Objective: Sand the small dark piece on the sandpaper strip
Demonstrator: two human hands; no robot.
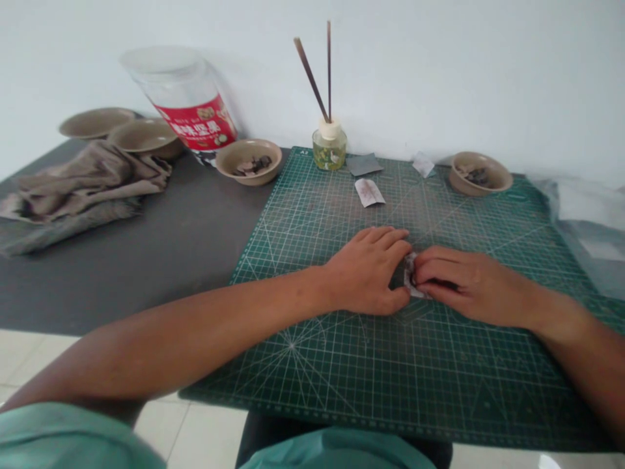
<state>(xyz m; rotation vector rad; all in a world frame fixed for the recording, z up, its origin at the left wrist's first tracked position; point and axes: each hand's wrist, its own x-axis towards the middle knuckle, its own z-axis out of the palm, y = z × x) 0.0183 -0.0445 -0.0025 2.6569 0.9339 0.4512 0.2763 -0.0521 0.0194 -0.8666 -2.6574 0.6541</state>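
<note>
A small whitish piece of paper with dark smudges (416, 293) lies on the green cutting mat (332, 371), between my two hands. My left hand (368, 270) rests flat on the mat with thumb and fingers apart, their tips at the paper's left edge. From the right, my right hand (463, 284) pinches its fingers together over the same paper. Whatever small thing sits in that pinch is mostly hidden; only a dark bit shows by the fingertips.
Bowls with small dark and tan pieces (251, 163) (478, 174) stand at the back. Between them are a reed diffuser (329, 146), a grey sheet (364, 164) and stained paper (370, 193). Leftward sit a plastic jar (193, 120) and crumpled cloth (92, 179); rightward, a clear bag (590, 228).
</note>
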